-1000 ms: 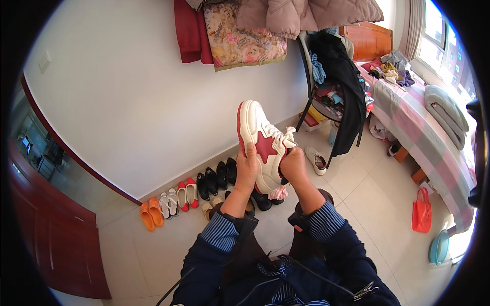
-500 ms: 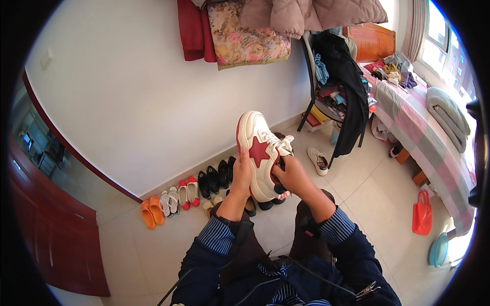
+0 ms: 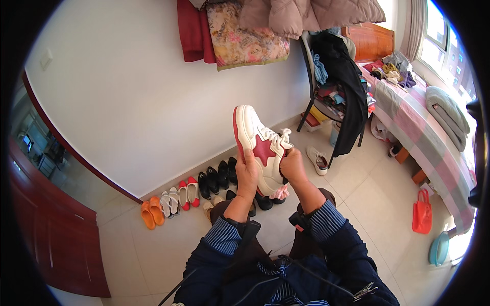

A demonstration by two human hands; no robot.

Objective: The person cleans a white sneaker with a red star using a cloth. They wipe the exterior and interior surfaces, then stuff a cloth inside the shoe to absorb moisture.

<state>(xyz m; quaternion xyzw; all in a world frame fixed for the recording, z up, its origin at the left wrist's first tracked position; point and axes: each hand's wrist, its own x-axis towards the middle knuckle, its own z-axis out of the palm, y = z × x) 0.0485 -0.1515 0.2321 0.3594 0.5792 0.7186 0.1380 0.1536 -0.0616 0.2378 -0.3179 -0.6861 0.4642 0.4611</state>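
Observation:
A cream-white sneaker [image 3: 264, 149] with a red star on its side and a red sole is held up in front of me, toe pointing up and away. My left hand [image 3: 248, 174] wraps the sole side from the left, thumb against the upper below the star. At the ankle opening, below the white laces, my right hand [image 3: 294, 166] grips the collar; some of its fingertips are hidden. A small pink-and-white thing [image 3: 280, 192] shows at the heel, its kind unclear.
Along the wall stand orange shoes [image 3: 152, 212], red-and-white flats [image 3: 188, 194] and several black shoes [image 3: 223, 174]. To the right are a single white shoe [image 3: 317, 160], a clothes-laden chair [image 3: 334, 108], a bed [image 3: 408, 127], a red bag [image 3: 422, 213] and a blue basin [image 3: 438, 250].
The sneaker has turned slightly, its toe shifting up and left. My right hand has moved a little up and right at the opening, and the pink thing at the heel shows more.

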